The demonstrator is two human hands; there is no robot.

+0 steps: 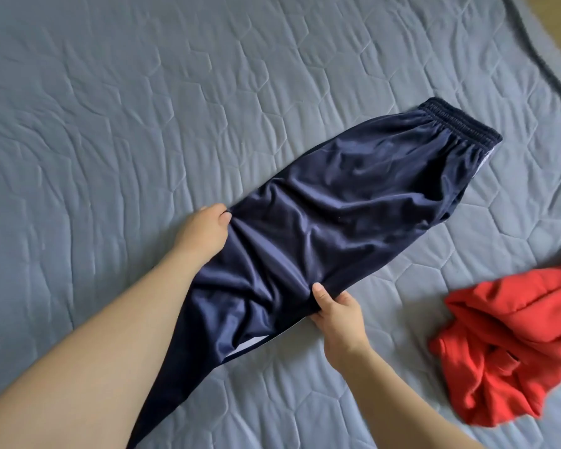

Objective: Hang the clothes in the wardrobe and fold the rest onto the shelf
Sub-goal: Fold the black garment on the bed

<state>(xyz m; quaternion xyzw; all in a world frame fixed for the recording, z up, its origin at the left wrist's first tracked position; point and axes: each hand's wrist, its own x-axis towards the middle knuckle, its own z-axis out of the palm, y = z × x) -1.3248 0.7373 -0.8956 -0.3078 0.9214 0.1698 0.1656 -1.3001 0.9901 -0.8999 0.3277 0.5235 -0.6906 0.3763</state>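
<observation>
Currently my left hand [204, 233] and right hand [336, 314] each pinch opposite edges of the navy trousers [337, 202], laid flat on the grey quilt [110, 108]. Fabric looks light, limp, slippery; edge grips seem best.

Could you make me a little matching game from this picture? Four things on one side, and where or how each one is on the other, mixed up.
Things:
1. navy trousers
2. red garment
3. left hand
4. right hand

States:
A. crumpled at the right edge of the bed
B. pinching the trousers' near edge
C. laid out flat, waistband far
D. gripping the trousers' far edge

Pairs: 1-C, 2-A, 3-D, 4-B
</observation>
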